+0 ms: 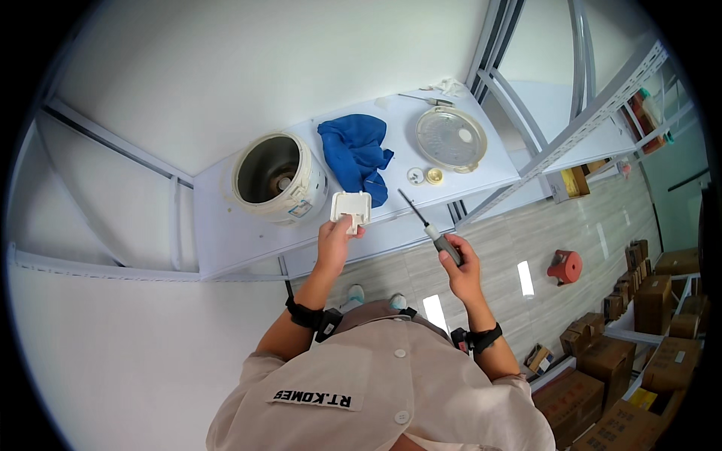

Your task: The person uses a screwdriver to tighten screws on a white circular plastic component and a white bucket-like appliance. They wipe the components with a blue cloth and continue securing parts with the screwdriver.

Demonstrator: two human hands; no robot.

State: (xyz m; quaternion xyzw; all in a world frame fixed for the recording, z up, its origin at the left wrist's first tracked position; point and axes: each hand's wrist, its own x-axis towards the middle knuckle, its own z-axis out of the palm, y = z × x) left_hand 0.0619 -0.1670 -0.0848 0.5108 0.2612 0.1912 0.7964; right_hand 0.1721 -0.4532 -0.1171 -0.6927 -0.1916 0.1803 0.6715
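My left hand (338,239) is closed on a white plastic cover (351,203), a squarish piece with a raised rim, held over the shelf's front edge. In my right hand (461,269) is a screwdriver (441,241) with a grey handle, its dark shaft pointing up and left toward the shelf. Left of the cover stands a rice cooker body (304,180), white outside, its dark metal inside open to view. A blue cloth (352,150) lies crumpled beside it. Farther right a round lid (451,139) rests flat, with a small yellowish round part (434,176) in front.
Another screwdriver (436,101) and white crumpled material (449,87) lie at the shelf's back. A small dish (416,177) sits near the yellowish part. Grey uprights (519,177) frame the white shelf (226,248). A red stool (565,267) and stacked cardboard boxes (650,304) stand to the right.
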